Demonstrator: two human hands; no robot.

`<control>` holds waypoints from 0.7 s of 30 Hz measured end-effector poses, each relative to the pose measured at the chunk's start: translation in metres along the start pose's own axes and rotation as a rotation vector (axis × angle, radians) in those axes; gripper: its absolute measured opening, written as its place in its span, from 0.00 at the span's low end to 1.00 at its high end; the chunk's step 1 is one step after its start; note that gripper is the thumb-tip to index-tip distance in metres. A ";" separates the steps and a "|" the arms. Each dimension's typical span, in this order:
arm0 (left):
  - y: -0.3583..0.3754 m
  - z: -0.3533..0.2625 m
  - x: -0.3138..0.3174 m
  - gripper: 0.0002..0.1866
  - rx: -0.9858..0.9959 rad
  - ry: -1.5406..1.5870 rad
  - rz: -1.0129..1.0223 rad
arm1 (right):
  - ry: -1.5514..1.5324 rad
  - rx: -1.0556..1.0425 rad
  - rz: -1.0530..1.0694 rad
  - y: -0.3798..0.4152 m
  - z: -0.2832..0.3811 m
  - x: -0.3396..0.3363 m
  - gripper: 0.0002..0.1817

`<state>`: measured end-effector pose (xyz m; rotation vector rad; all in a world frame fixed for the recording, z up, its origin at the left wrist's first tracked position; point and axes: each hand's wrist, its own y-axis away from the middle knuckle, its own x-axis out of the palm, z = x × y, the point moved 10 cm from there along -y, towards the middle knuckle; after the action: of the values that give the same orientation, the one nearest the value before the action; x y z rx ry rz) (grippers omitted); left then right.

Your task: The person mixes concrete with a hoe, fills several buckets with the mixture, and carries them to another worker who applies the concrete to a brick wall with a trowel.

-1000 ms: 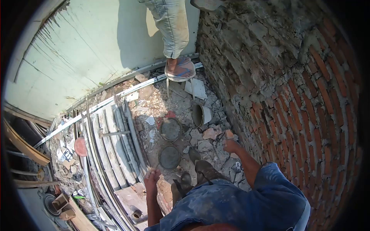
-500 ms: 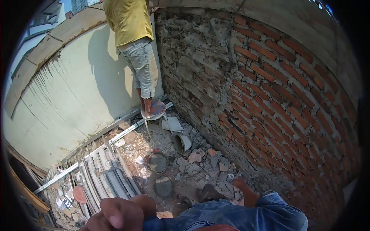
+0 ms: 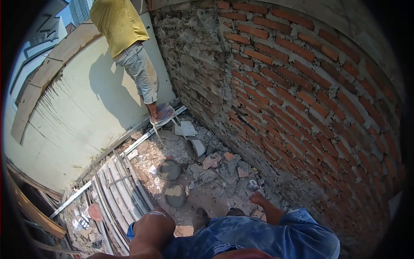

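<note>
— Which hand is closer to the rubble (image 3: 251, 185)?

— The right hand (image 3: 257, 198). It is low, at the foot of the brick wall (image 3: 302, 108), and the grey broken pieces lie just beyond it, a little further along the wall. I cannot tell if it touches them.

— Is it closed around something?

— I cannot tell. The fingers look curled, but the hand is small in the view and I see nothing clearly inside it.

— And the left hand?

— It is outside the picture. Only the left forearm (image 3: 151, 228) shows, raised near the camera and well apart from the rubble.

— What else is on the ground?

— Two round pans (image 3: 175, 195), one behind the other, to the left of the right hand. Further away, a bucket (image 3: 196, 149) lies on its side. Long metal bars (image 3: 120, 181) lie on the far left, pointing away from the person. Another person stands on a small stool (image 3: 164, 115) in the corner.
</note>
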<state>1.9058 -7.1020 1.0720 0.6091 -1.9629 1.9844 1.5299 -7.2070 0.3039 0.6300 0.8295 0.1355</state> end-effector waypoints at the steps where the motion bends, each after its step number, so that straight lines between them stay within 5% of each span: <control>1: 0.005 -0.002 0.002 0.13 -0.063 -0.062 -0.053 | -0.109 0.091 -0.016 0.012 -0.024 -0.010 0.17; 2: 0.018 -0.002 -0.004 0.13 -0.047 -0.079 -0.071 | -0.218 0.179 -0.029 0.022 -0.051 -0.016 0.17; 4: 0.060 0.037 -0.004 0.16 -0.319 0.526 0.162 | 0.021 0.090 -0.099 0.025 -0.084 -0.028 0.16; 6: 0.105 0.070 0.032 0.24 -0.611 0.239 0.613 | -0.212 0.180 -0.041 0.015 -0.144 -0.012 0.15; 8: 0.175 0.106 -0.002 0.30 -0.981 0.177 0.596 | -0.226 0.086 -0.100 0.023 -0.168 -0.017 0.14; 10: 0.246 0.121 -0.054 0.30 -1.365 0.235 0.278 | -0.244 0.013 -0.165 0.040 -0.169 -0.028 0.14; 11: 0.277 0.121 -0.083 0.29 -1.518 0.180 0.163 | 0.244 -0.239 -0.159 0.054 -0.137 -0.033 0.12; 12: 0.290 0.118 -0.093 0.29 -1.523 0.190 0.178 | 0.737 -0.482 -0.142 0.071 -0.113 -0.019 0.10; 13: 0.308 0.115 -0.108 0.28 -1.607 0.205 0.071 | 0.728 -0.471 -0.149 0.069 -0.117 -0.010 0.10; 15: 0.325 0.114 -0.125 0.28 -1.630 0.151 0.040 | -0.663 0.366 -0.097 0.045 -0.222 0.024 0.08; 16: 0.325 0.116 -0.124 0.28 -1.627 0.158 0.042 | -0.665 0.363 -0.103 0.051 -0.223 0.029 0.08; 18: 0.321 0.123 -0.112 0.28 -1.629 0.243 0.079 | -0.250 -0.023 -0.089 0.047 -0.187 0.023 0.09; 21: 0.306 0.127 -0.095 0.27 -1.551 0.276 0.167 | -0.392 0.137 -0.141 0.040 -0.180 0.015 0.11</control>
<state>1.8533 -7.2301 0.7568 -0.2338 -2.5615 0.1234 1.4148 -7.0847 0.2254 0.6968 0.5038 -0.1711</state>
